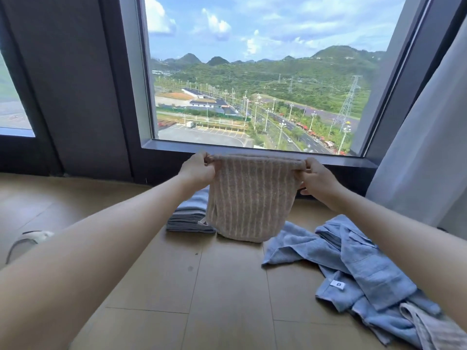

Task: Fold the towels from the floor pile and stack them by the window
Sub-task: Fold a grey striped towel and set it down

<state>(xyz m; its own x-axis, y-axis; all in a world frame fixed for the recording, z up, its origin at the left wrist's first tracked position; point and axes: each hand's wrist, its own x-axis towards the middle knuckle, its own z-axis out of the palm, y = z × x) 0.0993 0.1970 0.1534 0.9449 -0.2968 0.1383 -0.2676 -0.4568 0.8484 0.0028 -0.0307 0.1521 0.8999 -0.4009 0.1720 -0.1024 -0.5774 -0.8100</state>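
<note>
Beige ribbed towel hangs doubled below the window sill, left hand and right hand each pinching a top corner, likely squaring edges before stacking. Folded grey-blue stack under sill; crumpled blue towels on wooden floor.

One wide-angle view only, worn on the person's head, facing forward and a little down at the window and the wooden floor below it. It sits close: the outstretched arms run in large from the lower corners to the left hand and right hand mid-frame, pinching the towel
</note>
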